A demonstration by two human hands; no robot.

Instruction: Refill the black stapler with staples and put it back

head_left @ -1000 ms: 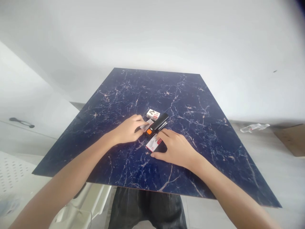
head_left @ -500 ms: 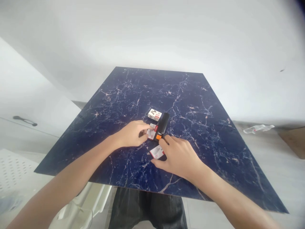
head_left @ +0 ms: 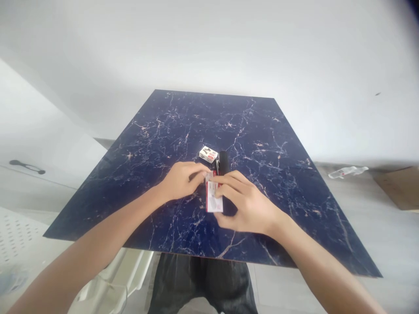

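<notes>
On the blue marbled table point(head_left: 183, 131), my right hand point(head_left: 248, 203) is closed on a small white-and-red box point(head_left: 214, 204), its fingers lying over the box's right side and the thumb at the near end. My left hand point(head_left: 181, 181) pinches another small white-and-red box point(head_left: 209, 174), largely covered by the fingers and the nearer box. Just beyond my right fingers lies a black stapler-like object point(head_left: 223, 160); its near part is hidden. To its left sits a white box point(head_left: 208, 154) with a dark picture and red print.
A clear plastic bottle point(head_left: 348, 172) lies off the table at the right, beside a brown box point(head_left: 397, 187). A white cabinet with a dark handle point(head_left: 28, 166) stands at the left. White perforated furniture point(head_left: 16, 235) shows at the lower left.
My right hand has moved slightly left and brought its white-and-red box up against the one at my left hand. The black object's orange part is now covered. The view has shifted slightly.
</notes>
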